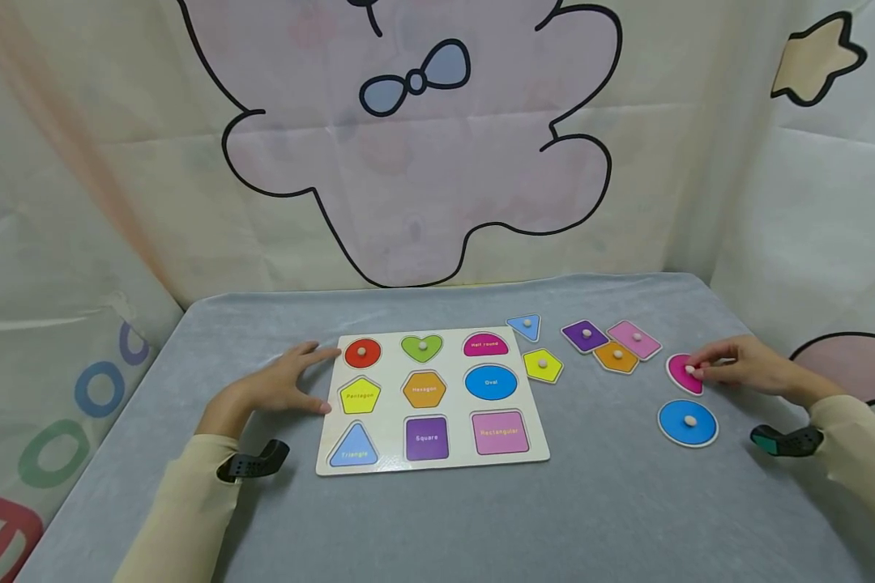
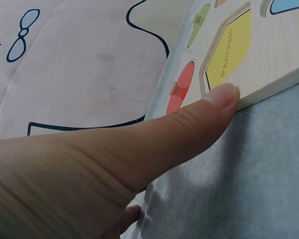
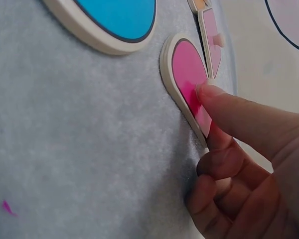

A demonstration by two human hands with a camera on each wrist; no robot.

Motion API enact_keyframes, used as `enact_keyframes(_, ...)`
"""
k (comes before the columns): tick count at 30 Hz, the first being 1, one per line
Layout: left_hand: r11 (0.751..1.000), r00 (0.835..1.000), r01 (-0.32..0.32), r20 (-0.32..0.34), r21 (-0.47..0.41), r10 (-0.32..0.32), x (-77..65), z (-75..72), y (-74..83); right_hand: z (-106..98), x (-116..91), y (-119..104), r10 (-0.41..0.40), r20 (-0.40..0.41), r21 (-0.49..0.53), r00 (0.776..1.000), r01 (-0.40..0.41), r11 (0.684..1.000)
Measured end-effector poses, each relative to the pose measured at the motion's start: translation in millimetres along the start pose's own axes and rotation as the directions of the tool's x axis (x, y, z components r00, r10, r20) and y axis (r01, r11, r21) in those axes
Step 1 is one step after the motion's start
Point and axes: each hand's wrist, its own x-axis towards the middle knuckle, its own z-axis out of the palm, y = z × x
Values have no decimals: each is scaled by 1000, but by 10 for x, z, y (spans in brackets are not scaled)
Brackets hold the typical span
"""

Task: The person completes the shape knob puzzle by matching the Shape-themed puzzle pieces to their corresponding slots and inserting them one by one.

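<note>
The pink half-round piece [image 1: 676,374] sits at 3 o'clock from the puzzle board [image 1: 391,380] on the table [image 1: 481,526], just 12 o'clock of the blue oval piece [image 1: 676,435]. The right hand [image 1: 747,370] pinches its knob [image 1: 689,370]; the left hand [image 1: 280,379] is spread at the board's 9 o'clock edge. The piece should handle light and stiff — likely slick-faced — making the knob the proper hold.

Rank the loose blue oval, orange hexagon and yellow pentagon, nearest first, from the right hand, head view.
1. Blue oval, lower left of the right hand.
2. Orange hexagon, left of the hand.
3. Yellow pentagon, farther left, beside the board.
</note>
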Motion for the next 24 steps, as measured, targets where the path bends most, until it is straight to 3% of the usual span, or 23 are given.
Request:
enact_keyframes(15, 1000, 1000, 3, 4, 11, -3, -13, -36, 55, -56, 22, 6, 7, 24, 0, 1000, -7, 1000)
enact_keyframes(24, 1000, 1000, 15, 9, 7, -15, -17, -30, 40, -112, 76, -149, 43, -58, -57, 997, -46, 997)
